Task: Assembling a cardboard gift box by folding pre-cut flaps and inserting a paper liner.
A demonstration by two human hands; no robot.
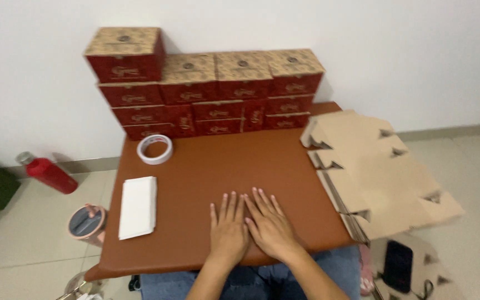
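We are seeing both hands lying flat and open, holding nothing. The left hand is resting palm down on the brown table, with its fingers spread a little. The right hand is lying flat just beside it, and the two are touching where the first fingers are meeting. Both are sitting near the front edge of the table, close to the person's blue jeans. To the left of the hands, a flat white stack of paper is lying near the table's left edge. Behind that, a roll of white tape is lying flat on the table. At the back, red and tan boxes are standing in a pile against the white wall, and the box at the left end is sitting highest. To the right of the hands, a pile of flat cardboard sheets is lying on the right side of the table and hanging out over its edge. On the floor at the left, a red bottle is lying on its side, and a pink cup with a grey lid is standing nearer to the table. At the lower right, a black phone is lying on another piece of cardboard.
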